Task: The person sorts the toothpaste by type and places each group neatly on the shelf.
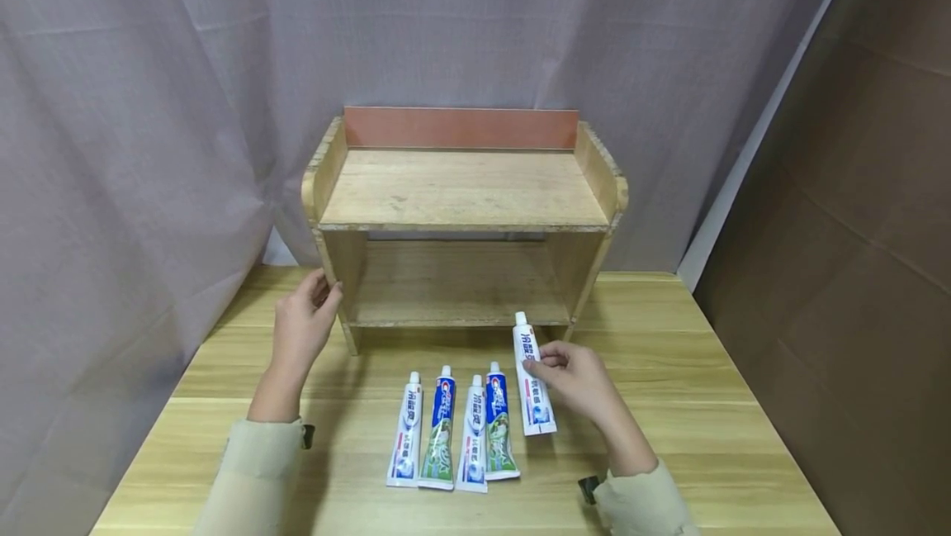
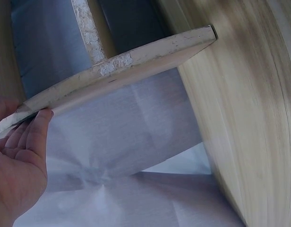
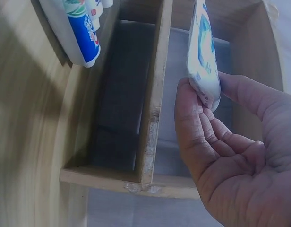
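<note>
My right hand [image 1: 583, 381] pinches a white toothpaste tube [image 1: 535, 405] between thumb and fingers, its cap pointing toward the shelf. The tube [image 3: 205, 56] appears nearly edge-on in the right wrist view. With thumb and fingers on either side, my left hand [image 1: 306, 323] grips the left side panel of a small wooden shelf [image 1: 466, 189]; the left wrist view shows this panel [image 2: 136, 66] between them. Before the shelf lie two white toothpaste tubes [image 1: 405, 437] and two blue-green toothpaste tubes [image 1: 442, 437], alternating side by side, caps toward the shelf.
The shelf has an upper board, a lower board [image 1: 453, 284] and a reddish back strip [image 1: 461, 128]. It stands on a wood-grain table [image 1: 713, 437]. Grey cloth [image 1: 461, 24] hangs behind and to the left; a brown panel [image 1: 854, 230] rises at the right.
</note>
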`<state>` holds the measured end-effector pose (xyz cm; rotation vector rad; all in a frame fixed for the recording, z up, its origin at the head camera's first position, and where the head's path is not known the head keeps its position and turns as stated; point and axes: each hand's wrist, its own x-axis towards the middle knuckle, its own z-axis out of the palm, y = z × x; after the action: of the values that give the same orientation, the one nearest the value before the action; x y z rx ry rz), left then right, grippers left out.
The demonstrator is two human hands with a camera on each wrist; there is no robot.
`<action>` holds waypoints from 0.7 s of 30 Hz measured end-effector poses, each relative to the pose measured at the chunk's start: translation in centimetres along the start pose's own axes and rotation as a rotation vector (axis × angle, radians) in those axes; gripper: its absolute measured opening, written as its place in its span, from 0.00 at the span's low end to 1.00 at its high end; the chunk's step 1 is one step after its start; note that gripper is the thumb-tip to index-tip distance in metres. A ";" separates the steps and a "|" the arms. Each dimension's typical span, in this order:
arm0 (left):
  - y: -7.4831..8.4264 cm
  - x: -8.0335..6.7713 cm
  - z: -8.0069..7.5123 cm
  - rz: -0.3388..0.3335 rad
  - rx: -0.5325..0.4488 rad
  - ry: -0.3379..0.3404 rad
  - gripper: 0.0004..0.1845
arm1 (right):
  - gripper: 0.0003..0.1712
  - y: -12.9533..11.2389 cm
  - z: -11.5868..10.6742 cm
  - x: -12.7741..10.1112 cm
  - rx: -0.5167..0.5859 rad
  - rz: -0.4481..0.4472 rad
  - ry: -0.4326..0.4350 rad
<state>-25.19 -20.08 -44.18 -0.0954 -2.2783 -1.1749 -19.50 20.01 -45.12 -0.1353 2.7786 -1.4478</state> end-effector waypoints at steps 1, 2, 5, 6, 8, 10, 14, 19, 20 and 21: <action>0.0 0.0 0.0 0.001 0.001 0.000 0.17 | 0.13 0.0 0.0 0.1 -0.001 0.002 0.001; 0.0 0.0 0.0 0.001 0.000 0.000 0.17 | 0.14 -0.1 -0.1 0.1 -0.004 0.001 0.000; 0.0 -0.1 0.0 0.001 -0.002 -0.002 0.17 | 0.14 -0.3 -0.1 0.2 -0.001 0.003 -0.003; 0.0 -0.1 0.0 0.001 -0.003 -0.003 0.17 | 0.14 -0.3 -0.1 0.2 -0.002 0.005 -0.004; 0.1 -0.2 0.0 -0.001 -0.005 -0.006 0.18 | 0.14 -0.4 -0.2 0.2 -0.001 0.008 -0.005; 0.1 -0.2 0.0 -0.005 -0.008 -0.008 0.18 | 0.14 -0.4 -0.2 0.2 0.001 0.000 -0.004; 0.1 -0.2 0.0 -0.013 -0.020 -0.008 0.18 | 0.14 -0.6 -0.4 0.2 0.005 -0.022 -0.003; 0.1 -0.1 0.1 -0.004 -0.025 0.004 0.18 | 0.16 -1.1 -0.8 0.3 0.002 -0.034 -0.002; 0.1 -0.1 0.1 -0.001 -0.026 0.006 0.18 | 0.16 -1.3 -0.8 0.3 0.003 -0.034 -0.002; 0.1 -0.1 0.1 0.002 -0.027 0.008 0.18 | 0.16 -1.4 -0.9 0.3 0.003 -0.032 0.001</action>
<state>-25.15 -19.94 -44.21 -0.1032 -2.2555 -1.2032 -19.75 19.90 -43.49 -0.1803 2.7879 -1.4588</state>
